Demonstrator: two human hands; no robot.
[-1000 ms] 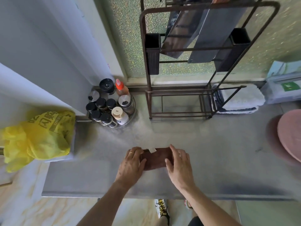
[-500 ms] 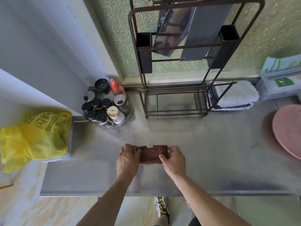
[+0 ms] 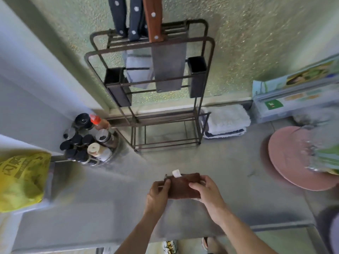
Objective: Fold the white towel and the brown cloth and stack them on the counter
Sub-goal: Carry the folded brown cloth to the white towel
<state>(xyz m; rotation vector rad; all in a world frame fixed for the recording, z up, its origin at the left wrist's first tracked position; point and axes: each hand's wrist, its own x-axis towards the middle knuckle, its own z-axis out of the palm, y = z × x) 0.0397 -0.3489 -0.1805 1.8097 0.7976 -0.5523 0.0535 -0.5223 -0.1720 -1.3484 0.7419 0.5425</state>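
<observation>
The brown cloth [image 3: 183,186] is folded into a small rectangle with a white tag sticking out of its far edge. I hold it just above the grey counter [image 3: 110,198]. My left hand [image 3: 158,195] grips its left end and my right hand [image 3: 207,189] grips its right end. The white towel [image 3: 227,121] lies folded at the back of the counter, to the right of the metal rack and well beyond both hands.
A brown metal rack [image 3: 165,116] holding knives stands at the back centre. A cluster of spice bottles [image 3: 88,142] sits back left, a yellow bag [image 3: 20,180] at the far left. A pink round lid [image 3: 297,158] and boxes [image 3: 293,96] are on the right.
Both hands have gone from pressing the brown cloth on the counter to gripping its ends and raising it slightly. The camera tilted up, showing more of the rack.
</observation>
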